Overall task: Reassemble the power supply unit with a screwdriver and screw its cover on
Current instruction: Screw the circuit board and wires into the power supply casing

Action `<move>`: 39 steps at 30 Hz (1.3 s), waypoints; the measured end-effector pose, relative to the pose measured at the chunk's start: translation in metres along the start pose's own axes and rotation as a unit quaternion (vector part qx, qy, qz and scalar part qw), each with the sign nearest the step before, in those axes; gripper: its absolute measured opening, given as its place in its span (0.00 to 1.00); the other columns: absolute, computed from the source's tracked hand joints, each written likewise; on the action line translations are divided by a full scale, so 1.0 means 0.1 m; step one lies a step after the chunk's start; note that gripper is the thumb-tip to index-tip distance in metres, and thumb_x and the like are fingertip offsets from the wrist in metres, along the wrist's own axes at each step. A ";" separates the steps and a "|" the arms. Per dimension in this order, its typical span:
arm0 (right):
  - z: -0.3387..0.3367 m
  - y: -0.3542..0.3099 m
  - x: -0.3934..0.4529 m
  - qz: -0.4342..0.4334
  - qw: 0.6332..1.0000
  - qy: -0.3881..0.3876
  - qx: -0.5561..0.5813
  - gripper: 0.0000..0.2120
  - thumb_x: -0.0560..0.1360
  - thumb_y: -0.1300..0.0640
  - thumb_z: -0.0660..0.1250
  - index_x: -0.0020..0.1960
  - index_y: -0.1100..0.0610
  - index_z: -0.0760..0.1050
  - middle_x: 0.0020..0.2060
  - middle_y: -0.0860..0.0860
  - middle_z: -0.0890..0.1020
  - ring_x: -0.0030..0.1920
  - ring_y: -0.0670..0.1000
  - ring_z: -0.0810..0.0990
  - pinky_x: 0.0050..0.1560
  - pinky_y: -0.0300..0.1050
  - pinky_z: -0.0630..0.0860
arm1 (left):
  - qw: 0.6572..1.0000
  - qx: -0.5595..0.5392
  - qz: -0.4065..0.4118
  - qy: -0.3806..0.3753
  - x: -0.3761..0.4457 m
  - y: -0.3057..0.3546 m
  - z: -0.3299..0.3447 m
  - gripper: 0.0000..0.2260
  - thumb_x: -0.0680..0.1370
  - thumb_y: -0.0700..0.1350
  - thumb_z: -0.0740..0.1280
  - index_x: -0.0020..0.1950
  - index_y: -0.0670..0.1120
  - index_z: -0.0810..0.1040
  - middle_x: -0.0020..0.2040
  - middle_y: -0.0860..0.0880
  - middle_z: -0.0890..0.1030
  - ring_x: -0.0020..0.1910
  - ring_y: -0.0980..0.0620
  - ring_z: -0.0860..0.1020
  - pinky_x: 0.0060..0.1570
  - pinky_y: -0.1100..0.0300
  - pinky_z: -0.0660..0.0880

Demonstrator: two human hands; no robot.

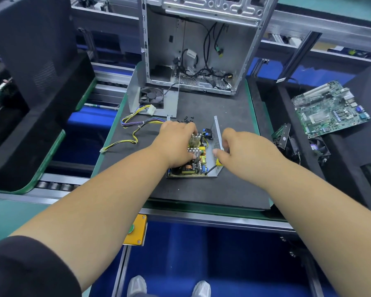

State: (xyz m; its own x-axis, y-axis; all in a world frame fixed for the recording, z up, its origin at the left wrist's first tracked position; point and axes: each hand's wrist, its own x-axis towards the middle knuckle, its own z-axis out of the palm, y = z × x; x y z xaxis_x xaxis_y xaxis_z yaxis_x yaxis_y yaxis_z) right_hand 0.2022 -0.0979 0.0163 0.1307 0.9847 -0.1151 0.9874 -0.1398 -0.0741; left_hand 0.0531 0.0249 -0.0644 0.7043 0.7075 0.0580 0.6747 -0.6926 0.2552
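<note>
Risk: screwdriver [213, 167] tip could slip off its screw onto the circuit board [196, 159] if the board shifted; the loose screws [186, 120] could scatter if knocked.
Left hand [176, 142]: pressed down on the board's components, fingers curled over the heat sinks, steadying it.
Right hand [242, 151]: gripped the yellow-handled screwdriver, shaft angled down-left to the board's near right corner.
PSU base [216, 136]: sat mid-desk [201, 189], directly under both hands, board seated inside, perforated wall on the right.
Cover [152, 99]: with fan, lay far-left of the hands, well apart, not yet fitted.
Cable harness [135, 127]: trailed left from under the left hand.
Screws: just beyond the left hand's fingers.
</note>
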 end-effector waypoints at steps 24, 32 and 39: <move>0.09 -0.05 -0.14 -0.038 0.998 0.044 -0.014 0.14 0.79 0.47 0.64 0.46 0.54 0.61 0.31 0.46 0.66 0.36 0.56 0.69 0.28 0.46 0.57 | 1.000 0.001 0.003 0.012 0.01 -0.01 0.04 0.28 0.69 0.59 0.75 0.63 0.50 0.70 0.57 0.50 0.78 0.59 0.46 0.73 0.61 0.53 0.60; 0.11 -0.08 -0.12 0.070 0.995 0.053 -0.053 0.24 0.77 0.31 0.52 0.44 0.53 0.65 0.31 0.48 0.71 0.36 0.55 0.73 0.28 0.44 0.59 | 1.000 0.000 0.005 0.017 0.00 -0.01 0.03 0.28 0.69 0.59 0.74 0.63 0.50 0.70 0.57 0.50 0.79 0.59 0.46 0.73 0.60 0.53 0.60; 0.16 -0.02 -0.21 0.011 0.979 0.035 0.203 0.06 0.79 0.56 0.60 0.48 0.52 0.63 0.34 0.51 0.75 0.32 0.52 0.68 0.30 0.46 0.61 | 1.000 0.005 0.000 -0.009 0.00 0.00 0.00 0.29 0.69 0.60 0.74 0.65 0.50 0.69 0.60 0.50 0.78 0.61 0.46 0.73 0.62 0.52 0.60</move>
State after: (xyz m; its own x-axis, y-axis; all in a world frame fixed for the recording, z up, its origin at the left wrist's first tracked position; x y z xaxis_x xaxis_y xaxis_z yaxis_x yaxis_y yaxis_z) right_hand 0.1960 -0.1202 0.0032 0.1704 0.9839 -0.0543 0.8697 -0.1761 -0.4612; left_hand 0.0532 0.0247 -0.0640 0.7084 0.7046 0.0412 0.6763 -0.6943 0.2460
